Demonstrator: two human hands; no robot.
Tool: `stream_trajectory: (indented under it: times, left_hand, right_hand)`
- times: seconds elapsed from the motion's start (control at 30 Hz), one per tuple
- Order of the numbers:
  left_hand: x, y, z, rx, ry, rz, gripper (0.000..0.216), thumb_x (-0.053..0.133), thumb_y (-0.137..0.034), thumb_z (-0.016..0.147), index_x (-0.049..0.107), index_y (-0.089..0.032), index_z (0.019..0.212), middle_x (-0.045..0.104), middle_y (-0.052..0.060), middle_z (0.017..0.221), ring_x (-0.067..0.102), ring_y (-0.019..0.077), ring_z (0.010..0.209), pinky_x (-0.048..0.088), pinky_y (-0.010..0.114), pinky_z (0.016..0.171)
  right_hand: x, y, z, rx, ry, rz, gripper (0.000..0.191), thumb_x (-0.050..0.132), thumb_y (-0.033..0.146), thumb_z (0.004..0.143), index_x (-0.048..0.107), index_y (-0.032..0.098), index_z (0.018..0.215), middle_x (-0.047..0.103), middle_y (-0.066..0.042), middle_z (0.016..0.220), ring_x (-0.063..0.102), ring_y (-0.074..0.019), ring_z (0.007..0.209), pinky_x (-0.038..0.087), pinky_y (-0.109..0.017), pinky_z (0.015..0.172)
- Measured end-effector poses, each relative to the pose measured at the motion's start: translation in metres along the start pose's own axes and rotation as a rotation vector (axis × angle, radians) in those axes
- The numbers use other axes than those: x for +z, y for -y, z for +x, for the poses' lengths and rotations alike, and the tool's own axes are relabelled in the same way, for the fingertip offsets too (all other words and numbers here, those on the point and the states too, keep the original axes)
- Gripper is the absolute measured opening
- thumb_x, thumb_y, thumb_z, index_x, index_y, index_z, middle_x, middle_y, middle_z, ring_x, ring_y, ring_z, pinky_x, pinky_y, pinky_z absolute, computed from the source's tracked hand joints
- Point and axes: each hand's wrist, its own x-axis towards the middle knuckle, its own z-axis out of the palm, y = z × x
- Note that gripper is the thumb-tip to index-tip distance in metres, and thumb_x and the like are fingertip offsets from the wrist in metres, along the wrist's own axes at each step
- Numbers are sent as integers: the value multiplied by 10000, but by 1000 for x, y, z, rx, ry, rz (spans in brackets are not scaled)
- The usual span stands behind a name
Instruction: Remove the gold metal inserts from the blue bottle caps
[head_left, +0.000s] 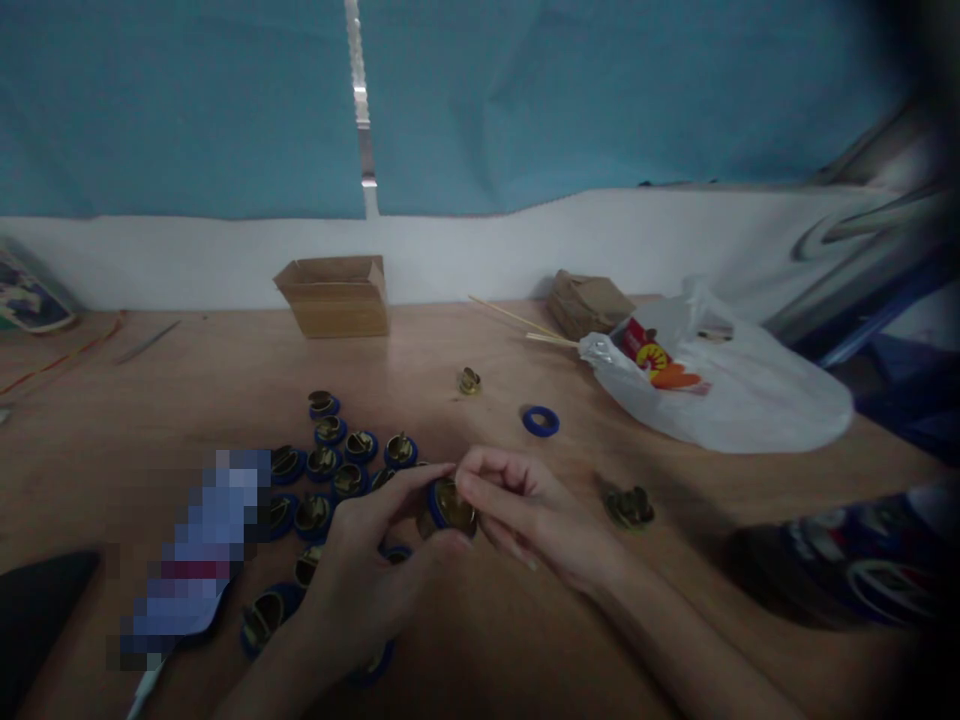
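Note:
Between the thumb and fingers of my left hand [364,565] is a round brass-coloured metal piece with a blue ring around it [454,505], tilted towards me. My right hand [544,515] has its thumb and forefinger pinched together at the piece's upper right edge. Several similar blue-ringed metal pieces [324,462] lie left of and behind my left hand, which partly covers some. A loose blue ring [541,421] rests beyond my right hand. Brass-coloured pieces without rings lie at the middle [469,381] and to the right [631,507].
At the back stand an open cardboard box [341,300] and a brown paper package [589,303]. A white plastic bag [750,385] with thin sticks [517,322] lies right. A dark labelled bottle [840,565] is nearer. A blurred-out phone-like object [199,560] with a cable sits left.

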Motion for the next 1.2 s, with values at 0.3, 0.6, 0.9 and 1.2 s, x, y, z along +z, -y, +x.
stream_trajectory:
  times: [0.3, 0.6, 0.9, 1.2]
  left_hand:
    - [-1, -1, 2, -52, 26, -194, 267, 560, -208, 889, 592, -225, 1153, 731, 54, 1031, 708, 164, 871, 591, 245, 736]
    - [2, 9, 3, -50, -65, -198, 372, 705, -166, 774, 581, -234, 1118, 716, 45, 987, 708, 184, 875, 598, 288, 770]
    - [2, 9, 0, -42, -217, 76, 368, 720, -130, 729, 583, -214, 1061, 720, 37, 957, 716, 201, 868, 600, 316, 760]
    - [1, 14, 2, 221, -167, 353, 398, 701, -161, 780, 544, -208, 1143, 670, 82, 1075, 668, 221, 992, 578, 346, 840]
  right_hand:
    - [2, -2, 1, -41, -17, -22, 300, 562, 474, 880, 558, 176, 847, 404, 128, 404, 256, -30, 304, 127, -182, 328]
    - [8, 0, -2, -174, -144, -145, 202, 605, 369, 854, 532, 190, 794, 381, 99, 520, 302, -47, 413, 202, -190, 388]
    - [18, -4, -13, -420, -176, -698, 90, 551, 261, 882, 574, 187, 837, 341, 87, 535, 338, -64, 432, 248, -221, 423]
    - [13, -9, -6, -220, -174, -489, 183, 538, 340, 899, 498, 199, 789, 347, 77, 589, 325, -83, 508, 242, -229, 470]
